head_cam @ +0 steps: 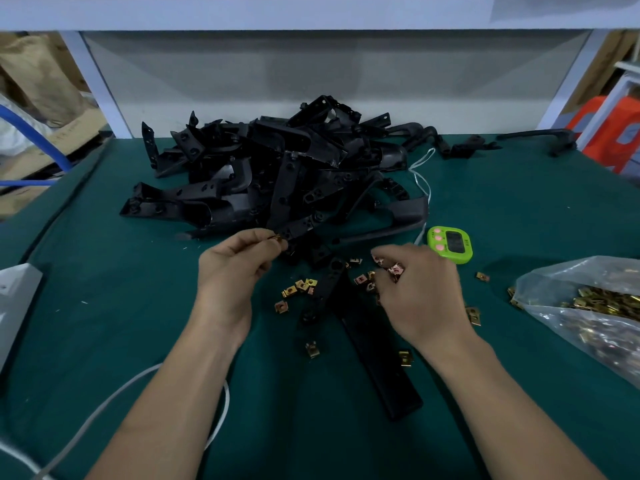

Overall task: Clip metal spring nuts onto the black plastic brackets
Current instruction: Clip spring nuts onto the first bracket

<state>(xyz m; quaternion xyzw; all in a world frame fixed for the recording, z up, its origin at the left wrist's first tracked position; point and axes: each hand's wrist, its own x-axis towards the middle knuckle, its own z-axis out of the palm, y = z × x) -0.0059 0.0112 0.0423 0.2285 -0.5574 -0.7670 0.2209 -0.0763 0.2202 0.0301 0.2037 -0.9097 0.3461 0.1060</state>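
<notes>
A big pile of black plastic brackets [277,168] lies at the back of the green table [104,323]. My left hand [235,268] pinches a small brass spring nut [277,238] at the tip of a black bracket [298,228] that sticks out of the pile's front. My right hand [419,289] is curled over loose spring nuts and pinches one [394,270] between its fingertips. Several more spring nuts [299,285] are scattered on the cloth between my hands. One long black bracket [374,348] lies flat under my right wrist.
A clear plastic bag [588,306] full of spring nuts sits at the right. A green timer [450,244] stands by the pile. A white cable [104,410] curves along the front left, beside a grey box [17,299]. Two stray brackets [540,138] lie at the back right.
</notes>
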